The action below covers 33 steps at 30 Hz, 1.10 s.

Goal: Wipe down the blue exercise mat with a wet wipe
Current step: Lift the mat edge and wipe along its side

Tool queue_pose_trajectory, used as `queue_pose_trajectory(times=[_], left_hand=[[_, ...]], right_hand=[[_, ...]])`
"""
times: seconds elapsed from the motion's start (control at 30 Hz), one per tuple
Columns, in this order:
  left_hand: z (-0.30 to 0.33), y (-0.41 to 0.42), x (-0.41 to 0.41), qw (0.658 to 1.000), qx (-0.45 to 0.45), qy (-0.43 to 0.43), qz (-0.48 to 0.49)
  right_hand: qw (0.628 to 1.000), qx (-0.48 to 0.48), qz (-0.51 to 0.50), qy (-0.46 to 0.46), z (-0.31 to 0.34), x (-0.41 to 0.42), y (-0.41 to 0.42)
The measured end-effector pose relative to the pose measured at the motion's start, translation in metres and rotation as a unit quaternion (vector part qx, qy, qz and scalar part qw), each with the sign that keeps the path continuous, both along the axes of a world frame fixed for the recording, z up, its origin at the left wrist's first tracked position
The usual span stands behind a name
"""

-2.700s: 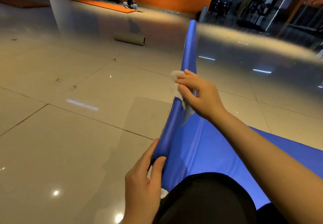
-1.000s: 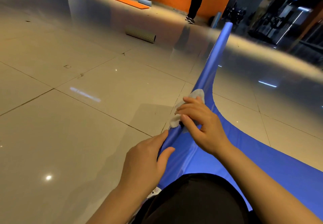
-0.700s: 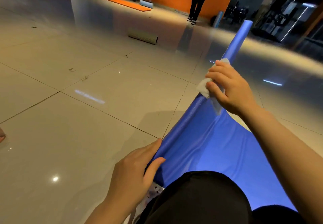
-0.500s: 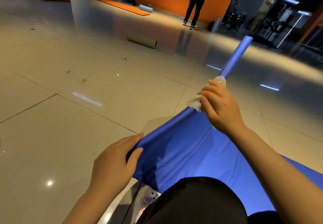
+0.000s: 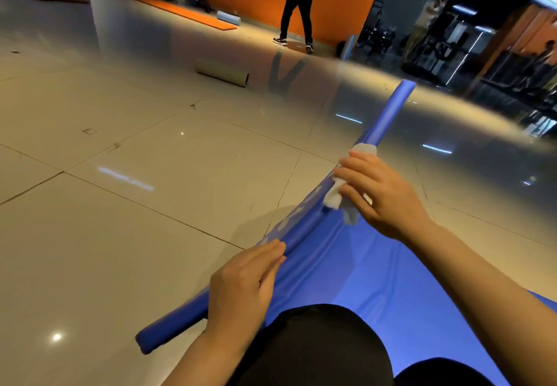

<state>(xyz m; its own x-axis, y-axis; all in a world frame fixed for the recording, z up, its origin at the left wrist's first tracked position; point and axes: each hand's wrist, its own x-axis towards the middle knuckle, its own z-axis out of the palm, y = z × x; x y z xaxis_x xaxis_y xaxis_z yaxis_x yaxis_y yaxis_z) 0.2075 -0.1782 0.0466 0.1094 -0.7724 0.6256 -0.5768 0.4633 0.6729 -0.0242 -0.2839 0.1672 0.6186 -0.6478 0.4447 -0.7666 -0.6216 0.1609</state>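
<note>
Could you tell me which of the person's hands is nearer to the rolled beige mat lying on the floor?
Left. The left hand holds the blue mat's raised edge, below the rolled beige mat. The right hand, pressing the wet wipe on that edge, sits farther right.

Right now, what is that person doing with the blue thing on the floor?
A person is cleaning a blue exercise mat. The left hand holds its lifted edge, and the right hand grips a white wet wipe folded over that edge farther along. The mat's other side lies flat on the tiled floor.
</note>
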Motion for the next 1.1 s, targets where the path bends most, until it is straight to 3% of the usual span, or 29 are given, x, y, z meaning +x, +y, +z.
queue_pose_trajectory(times=[0.13, 0.33, 0.4, 0.57, 0.73, 0.97, 1.1], left_hand=[[-0.003, 0.002, -0.001, 1.0, -0.027, 0.001, -0.014], [0.001, 0.009, 0.011, 0.994, 0.058, 0.089, 0.001], [0.009, 0.0, 0.009, 0.993, 0.071, 0.091, 0.012], [0.012, -0.032, -0.013, 0.997, 0.065, -0.018, 0.022], [-0.006, -0.02, -0.002, 0.997, 0.073, 0.02, 0.025], [-0.018, -0.004, 0.02, 0.998, 0.031, 0.046, 0.011], [-0.022, -0.006, 0.018, 0.996, 0.038, 0.067, 0.043]], right_hand=[[0.998, -0.05, -0.038, -0.026, 0.031, -0.015, -0.019], [0.986, -0.07, -0.039, -0.143, -0.006, 0.011, -0.007], [0.99, -0.054, -0.008, -0.127, -0.03, 0.028, 0.008], [0.997, 0.018, 0.022, -0.075, -0.057, 0.052, 0.027], [0.997, -0.014, 0.047, 0.062, -0.033, 0.024, 0.015], [0.993, -0.086, -0.085, 0.013, 0.04, -0.017, -0.03], [0.997, -0.051, -0.041, -0.043, 0.003, 0.013, -0.015]])
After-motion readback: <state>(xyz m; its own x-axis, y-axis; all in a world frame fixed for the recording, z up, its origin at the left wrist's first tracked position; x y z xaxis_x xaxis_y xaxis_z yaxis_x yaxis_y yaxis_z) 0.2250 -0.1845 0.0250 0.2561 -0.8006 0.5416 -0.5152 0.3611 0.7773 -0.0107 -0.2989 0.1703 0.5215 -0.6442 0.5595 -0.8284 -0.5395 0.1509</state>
